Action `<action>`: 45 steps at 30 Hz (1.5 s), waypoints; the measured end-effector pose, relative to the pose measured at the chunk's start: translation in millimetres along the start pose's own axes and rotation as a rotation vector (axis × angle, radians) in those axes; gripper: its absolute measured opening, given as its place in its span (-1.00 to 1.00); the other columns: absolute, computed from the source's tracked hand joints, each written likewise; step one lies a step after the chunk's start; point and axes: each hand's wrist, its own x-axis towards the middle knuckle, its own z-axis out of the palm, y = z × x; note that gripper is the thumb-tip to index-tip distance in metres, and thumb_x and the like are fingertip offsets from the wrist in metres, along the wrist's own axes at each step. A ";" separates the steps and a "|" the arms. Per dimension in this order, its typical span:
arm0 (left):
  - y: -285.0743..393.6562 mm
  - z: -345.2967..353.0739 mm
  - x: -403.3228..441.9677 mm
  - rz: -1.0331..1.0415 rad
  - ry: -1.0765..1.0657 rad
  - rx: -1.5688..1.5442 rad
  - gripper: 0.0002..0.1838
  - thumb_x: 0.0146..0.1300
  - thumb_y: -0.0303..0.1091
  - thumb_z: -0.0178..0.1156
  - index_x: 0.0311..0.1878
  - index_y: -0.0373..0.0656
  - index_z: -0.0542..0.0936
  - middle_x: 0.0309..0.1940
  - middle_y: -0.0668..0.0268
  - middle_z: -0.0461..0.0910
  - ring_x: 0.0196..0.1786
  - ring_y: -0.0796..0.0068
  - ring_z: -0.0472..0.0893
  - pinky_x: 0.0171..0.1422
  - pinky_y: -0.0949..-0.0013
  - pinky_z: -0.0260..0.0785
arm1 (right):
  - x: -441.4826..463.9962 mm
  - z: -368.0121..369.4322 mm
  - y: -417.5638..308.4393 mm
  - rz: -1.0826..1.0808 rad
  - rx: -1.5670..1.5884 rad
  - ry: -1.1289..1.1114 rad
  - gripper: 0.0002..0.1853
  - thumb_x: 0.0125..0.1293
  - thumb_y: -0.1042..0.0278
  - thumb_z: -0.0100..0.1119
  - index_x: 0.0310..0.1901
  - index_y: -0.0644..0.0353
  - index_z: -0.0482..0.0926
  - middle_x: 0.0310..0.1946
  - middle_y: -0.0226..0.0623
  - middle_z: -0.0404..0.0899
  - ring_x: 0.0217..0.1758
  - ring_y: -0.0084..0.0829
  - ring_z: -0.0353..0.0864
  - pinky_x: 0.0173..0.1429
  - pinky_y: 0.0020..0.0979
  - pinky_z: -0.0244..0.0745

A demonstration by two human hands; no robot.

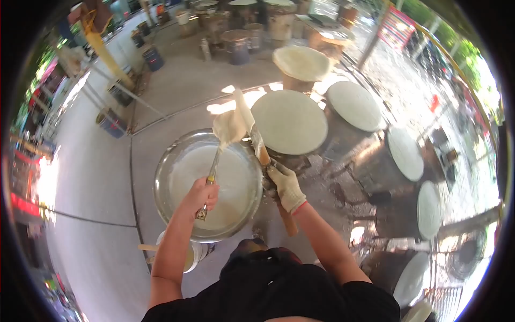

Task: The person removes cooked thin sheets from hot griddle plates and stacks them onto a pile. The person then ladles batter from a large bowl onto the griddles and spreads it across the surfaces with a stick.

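Note:
My left hand (205, 193), bare, is closed around the metal handle of a ladle (229, 127) whose head is coated in pale batter. In my right hand (286, 185), which wears a cream glove, is a long flat paddle (257, 140) with a wooden handle; its pale-smeared blade touches or overlaps the ladle head. Both tools are above the far rim of a wide metal basin (162, 166) holding milky liquid. Just beyond the gloved hand lies a round griddle (289, 121) with a smooth pale top.
More round pale-topped drum stoves (354, 105) curve along my right side, down to near my feet. A white bucket (201, 257) with a wooden stick stands left of me. Dark bins (153, 58) line the left wall, and further drums (236, 45) stand at the back.

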 end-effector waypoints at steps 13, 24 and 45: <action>-181.0 354.1 -47.6 -1.005 -0.814 -0.381 -0.85 0.39 -0.47 -0.10 -0.36 -0.16 0.32 -0.67 0.51 0.15 -0.75 0.80 0.15 -0.77 0.62 0.09 | -444.5 -321.3 178.3 0.054 -0.907 0.757 -0.55 0.31 0.14 0.09 0.24 -0.12 0.45 -0.08 -0.11 0.61 -0.01 -0.08 0.58 0.04 -0.19 0.46; -378.4 593.5 -236.5 -1.264 -1.516 0.717 -0.95 0.33 -0.51 0.01 -0.23 -0.14 0.36 -0.67 0.51 0.16 -0.78 0.77 0.11 -0.77 0.62 0.01 | -686.1 -286.4 347.3 -0.005 -0.289 1.399 -0.52 0.34 0.10 0.02 0.29 -0.13 0.38 0.02 -0.01 0.56 0.06 -0.03 0.55 0.13 -0.20 0.43; -690.4 768.4 -306.0 0.944 -2.505 1.365 -0.73 0.19 -0.41 0.05 -0.08 -0.23 0.27 -0.33 -0.16 0.57 -0.19 -0.29 0.53 -0.10 -0.11 0.36 | -629.3 -372.0 410.7 0.474 1.269 2.466 -0.55 0.35 0.10 0.10 0.27 -0.15 0.43 0.00 -0.15 0.63 0.02 -0.33 0.61 0.15 -0.34 0.41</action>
